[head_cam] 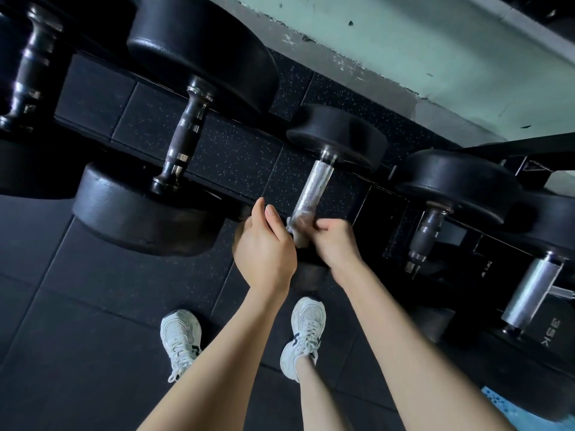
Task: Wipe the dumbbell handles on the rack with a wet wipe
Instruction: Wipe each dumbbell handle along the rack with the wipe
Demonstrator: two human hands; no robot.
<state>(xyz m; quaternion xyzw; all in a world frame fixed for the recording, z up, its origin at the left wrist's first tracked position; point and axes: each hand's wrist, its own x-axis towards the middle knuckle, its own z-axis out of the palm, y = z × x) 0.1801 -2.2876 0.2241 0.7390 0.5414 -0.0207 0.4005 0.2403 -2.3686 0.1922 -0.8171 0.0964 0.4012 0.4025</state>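
Black speckled rubber flooring [93,306] runs under a black steel dumbbell rack [491,147], with a scuffed pale green wall [404,42] on the far side. At the left sits a big black round-headed dumbbell with a dark knurled handle [183,132], which neither hand touches. Next, the left hand [264,244] lies just left of the work, fingers fairly straight and gripping nothing; whether it touches the wipe I cannot tell. The bright silver knurled handle [311,188] of the middle dumbbell is the one being cleaned, and the crumpled white wet wipe [300,227] is wrapped round its near end. The right hand [331,241] is curled tight on that wipe. To do this well, I judge the wipe should be kept closed round the bar, then twisted and drawn along to the far head so the knurling is covered all round. Further right, a short dark handle [426,231] and a smooth silver handle [529,290] wait.
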